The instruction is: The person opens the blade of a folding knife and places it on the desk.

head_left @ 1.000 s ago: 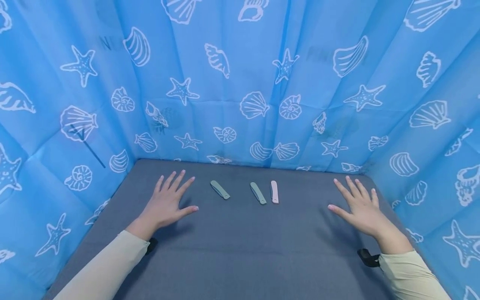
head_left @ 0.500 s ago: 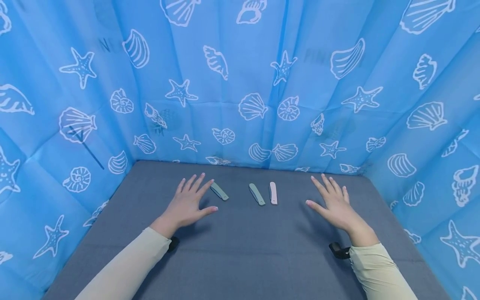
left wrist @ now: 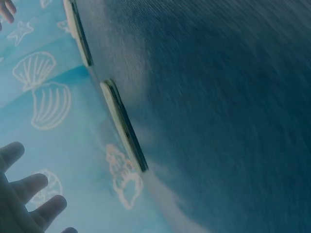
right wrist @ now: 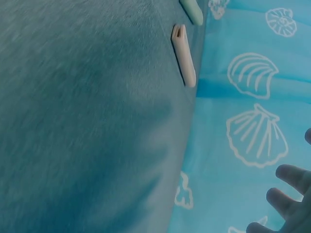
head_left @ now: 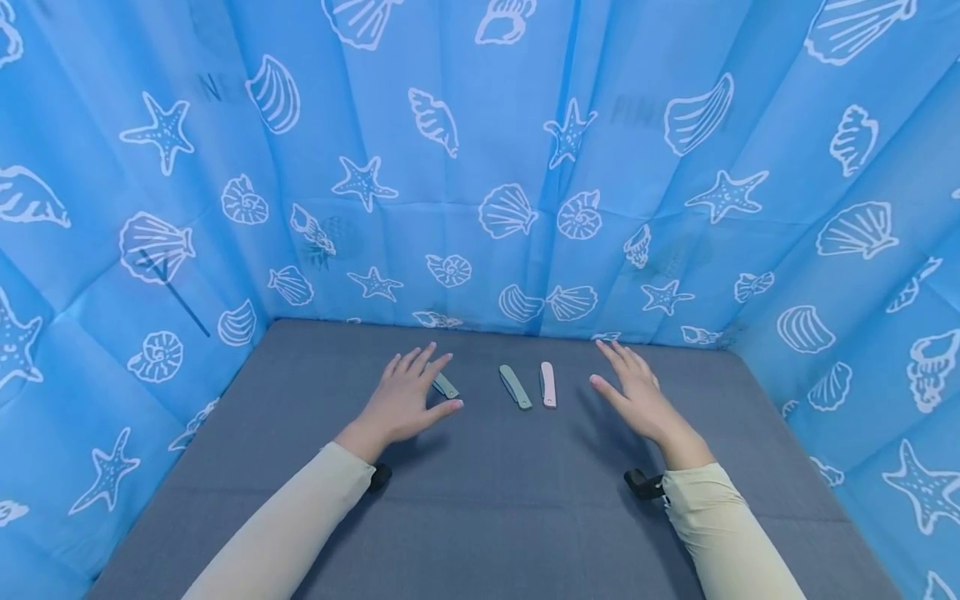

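Three folded knives lie in a row toward the back of a grey cloth-covered table (head_left: 480,533). In the head view my left hand (head_left: 401,400), fingers spread, hovers over the left green folding knife (head_left: 446,387) and hides its upper end. The middle green folding knife (head_left: 515,387) lies at a slant beside the pink folding knife (head_left: 548,385), which stands nearly straight in view. My right hand (head_left: 641,400) is raised to the right of the pink one, fingers extended and holding nothing. The right wrist view shows the pink folding knife (right wrist: 184,56) closed, its slot visible at one end.
A blue curtain (head_left: 465,167) with white shell and starfish prints surrounds the table at the back and both sides. Black wrist mounts (head_left: 642,483) sit under the light sleeves (head_left: 720,517). The hands cast soft shadows on the cloth.
Both hands have moved inward toward the knives, the left going right and the right going left. My left hand now covers part of the left green folding knife. The knives have stayed put.
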Action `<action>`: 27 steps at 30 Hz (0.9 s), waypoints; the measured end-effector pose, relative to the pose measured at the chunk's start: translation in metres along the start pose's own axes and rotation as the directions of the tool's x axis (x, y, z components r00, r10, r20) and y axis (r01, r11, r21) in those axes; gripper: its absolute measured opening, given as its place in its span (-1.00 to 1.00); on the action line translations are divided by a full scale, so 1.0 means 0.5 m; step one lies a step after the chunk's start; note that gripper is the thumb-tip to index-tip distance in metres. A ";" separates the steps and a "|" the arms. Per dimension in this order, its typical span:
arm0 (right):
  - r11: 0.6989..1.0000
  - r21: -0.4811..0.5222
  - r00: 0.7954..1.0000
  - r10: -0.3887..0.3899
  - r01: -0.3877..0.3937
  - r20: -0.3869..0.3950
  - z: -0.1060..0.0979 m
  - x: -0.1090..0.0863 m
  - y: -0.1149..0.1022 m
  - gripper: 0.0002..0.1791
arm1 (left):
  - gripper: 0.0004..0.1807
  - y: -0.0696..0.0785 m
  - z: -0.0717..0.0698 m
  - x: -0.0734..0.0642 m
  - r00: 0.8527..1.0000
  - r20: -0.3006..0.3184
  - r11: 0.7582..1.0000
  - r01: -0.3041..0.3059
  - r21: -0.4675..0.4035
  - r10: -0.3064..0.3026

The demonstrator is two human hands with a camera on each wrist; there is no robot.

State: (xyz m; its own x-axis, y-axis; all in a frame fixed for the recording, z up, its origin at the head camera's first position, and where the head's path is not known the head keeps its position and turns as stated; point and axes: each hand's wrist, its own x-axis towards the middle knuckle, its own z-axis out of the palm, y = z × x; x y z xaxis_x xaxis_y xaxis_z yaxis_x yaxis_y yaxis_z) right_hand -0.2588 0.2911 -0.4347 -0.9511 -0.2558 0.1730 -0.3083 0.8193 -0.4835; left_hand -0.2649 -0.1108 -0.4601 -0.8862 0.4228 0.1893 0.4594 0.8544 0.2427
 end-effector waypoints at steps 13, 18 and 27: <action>0.997 0.072 0.999 -0.020 0.022 -0.037 0.035 0.057 -0.005 -0.32 | -0.08 0.040 0.024 0.035 0.999 0.038 0.999 0.023 -0.026 -0.022; 0.997 0.081 1.000 0.018 -0.017 -0.012 0.047 0.072 -0.010 -0.29 | -0.12 0.057 0.031 0.047 0.999 0.050 0.999 0.021 -0.041 -0.019; 0.997 0.071 0.999 0.031 -0.032 0.015 0.073 0.115 -0.013 -0.40 | -0.17 0.092 0.049 0.072 0.997 0.068 0.997 0.030 -0.070 -0.025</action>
State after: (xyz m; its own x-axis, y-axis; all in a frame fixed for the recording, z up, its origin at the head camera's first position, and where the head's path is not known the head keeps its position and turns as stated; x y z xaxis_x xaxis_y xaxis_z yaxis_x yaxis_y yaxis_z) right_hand -0.3120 0.2523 -0.4530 -0.9603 -0.2385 0.1450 -0.2786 0.7883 -0.5487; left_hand -0.2770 -0.0490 -0.4654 -0.8995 0.4207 0.1179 0.4356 0.8433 0.3147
